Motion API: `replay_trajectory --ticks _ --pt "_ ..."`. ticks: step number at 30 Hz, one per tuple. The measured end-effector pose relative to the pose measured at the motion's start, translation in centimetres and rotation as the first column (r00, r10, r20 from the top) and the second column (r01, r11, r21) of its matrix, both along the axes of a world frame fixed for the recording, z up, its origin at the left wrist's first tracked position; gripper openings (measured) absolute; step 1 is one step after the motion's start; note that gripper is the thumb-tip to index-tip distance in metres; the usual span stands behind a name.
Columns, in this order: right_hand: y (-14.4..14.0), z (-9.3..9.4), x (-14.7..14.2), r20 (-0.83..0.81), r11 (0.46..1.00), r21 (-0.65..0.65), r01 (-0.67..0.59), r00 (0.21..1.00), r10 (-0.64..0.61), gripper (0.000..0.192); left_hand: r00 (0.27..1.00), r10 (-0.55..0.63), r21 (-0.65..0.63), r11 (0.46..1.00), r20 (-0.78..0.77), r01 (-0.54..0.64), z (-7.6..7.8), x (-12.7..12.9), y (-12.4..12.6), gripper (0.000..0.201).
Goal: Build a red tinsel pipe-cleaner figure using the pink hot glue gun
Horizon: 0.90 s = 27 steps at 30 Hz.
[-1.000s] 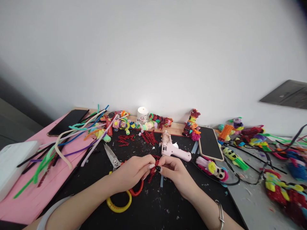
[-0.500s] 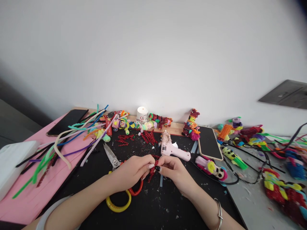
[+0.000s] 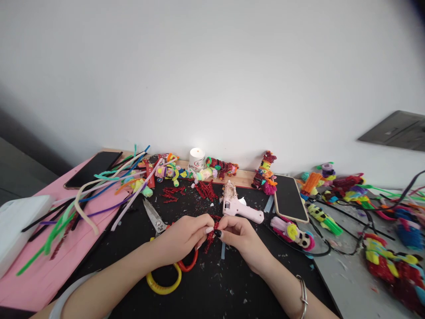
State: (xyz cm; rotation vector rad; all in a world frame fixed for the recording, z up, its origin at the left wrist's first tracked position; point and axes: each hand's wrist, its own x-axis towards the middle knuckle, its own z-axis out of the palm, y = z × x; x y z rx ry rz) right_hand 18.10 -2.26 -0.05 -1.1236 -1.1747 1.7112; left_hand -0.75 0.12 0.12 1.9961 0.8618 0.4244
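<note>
Red sparkly stick (image 3: 210, 239) sits pinched between both hands, left hand (image 3: 181, 239) at 9 o'clock, right hand (image 3: 239, 237) at 3 o'clock. Its length runs up-down over the black surface (image 3: 215, 288).

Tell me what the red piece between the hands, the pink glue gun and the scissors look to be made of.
The red piece, pinched by the left hand and right hand, looks like glittery tinsel pipe cleaner: fuzzy, sparkling. The glue gun seems moulded plastic, smooth matte pink. The scissors show bare grey blades, likely steel; their yellow and red loops look like glossy plastic.
</note>
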Motion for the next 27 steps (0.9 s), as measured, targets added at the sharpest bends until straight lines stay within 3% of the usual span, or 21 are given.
replay_trajectory --ticks 27 --pt "0.08 0.02 0.08 0.060 1.000 0.020 -0.006 0.998 0.004 0.019 1.000 0.027 -0.027 0.999 0.007 -0.027 0.25 0.10 -0.04 0.021"
